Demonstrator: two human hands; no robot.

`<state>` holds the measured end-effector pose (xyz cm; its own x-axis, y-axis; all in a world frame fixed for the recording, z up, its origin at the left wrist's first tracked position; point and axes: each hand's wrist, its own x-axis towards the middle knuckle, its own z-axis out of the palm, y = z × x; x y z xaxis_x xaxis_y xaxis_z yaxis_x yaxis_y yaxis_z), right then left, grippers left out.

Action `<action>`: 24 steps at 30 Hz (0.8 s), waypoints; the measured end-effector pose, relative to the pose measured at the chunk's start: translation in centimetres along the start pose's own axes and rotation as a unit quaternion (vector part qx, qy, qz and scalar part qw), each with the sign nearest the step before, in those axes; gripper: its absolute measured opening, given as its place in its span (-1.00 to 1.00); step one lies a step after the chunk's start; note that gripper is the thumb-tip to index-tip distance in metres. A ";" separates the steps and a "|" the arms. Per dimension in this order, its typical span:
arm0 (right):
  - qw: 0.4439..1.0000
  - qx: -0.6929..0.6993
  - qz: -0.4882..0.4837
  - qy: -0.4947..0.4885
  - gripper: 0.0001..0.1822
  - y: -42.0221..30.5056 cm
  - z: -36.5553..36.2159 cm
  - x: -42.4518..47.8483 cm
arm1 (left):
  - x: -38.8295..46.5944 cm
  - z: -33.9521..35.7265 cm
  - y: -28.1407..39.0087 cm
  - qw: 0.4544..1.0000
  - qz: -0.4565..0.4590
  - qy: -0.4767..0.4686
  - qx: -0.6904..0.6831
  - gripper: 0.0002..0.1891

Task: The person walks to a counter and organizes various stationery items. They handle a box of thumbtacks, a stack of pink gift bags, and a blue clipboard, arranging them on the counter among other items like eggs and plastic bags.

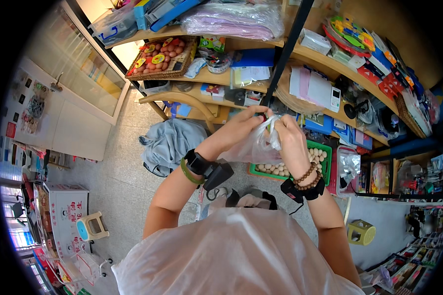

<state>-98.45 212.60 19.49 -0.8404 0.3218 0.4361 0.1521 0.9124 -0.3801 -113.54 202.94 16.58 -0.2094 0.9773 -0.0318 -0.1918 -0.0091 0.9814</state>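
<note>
A thin clear plastic bag hangs in front of me, its twisted top gathered between both hands. My left hand pinches the bag's neck from the left, thumb and forefinger by the twist. From the other side my right hand grips the bunched plastic, with a white loop showing below its fingers. Something small, red and green, shows at the twist; I cannot tell what it is. Behind and below the bag stands a green plastic crate of pale eggs, partly hidden by the bag and my right forearm.
Loaded wooden shelves rise ahead, with a wicker basket of brown eggs on one. A bentwood chair and a grey-blue cloth bundle stand at left. Low stools flank me. A white box stands left.
</note>
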 end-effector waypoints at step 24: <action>0.987 0.047 -0.140 -0.061 -0.46 -0.6 -1.3 -0.8 | -1.8 -0.9 0.8 0.953 -0.002 -0.291 -0.088 -0.23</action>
<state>-97.20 212.11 20.48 -0.8998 0.0217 0.4358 -0.1400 0.9316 -0.3355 -114.16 201.03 17.24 0.3487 0.9290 0.1242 -0.3594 0.0101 0.9331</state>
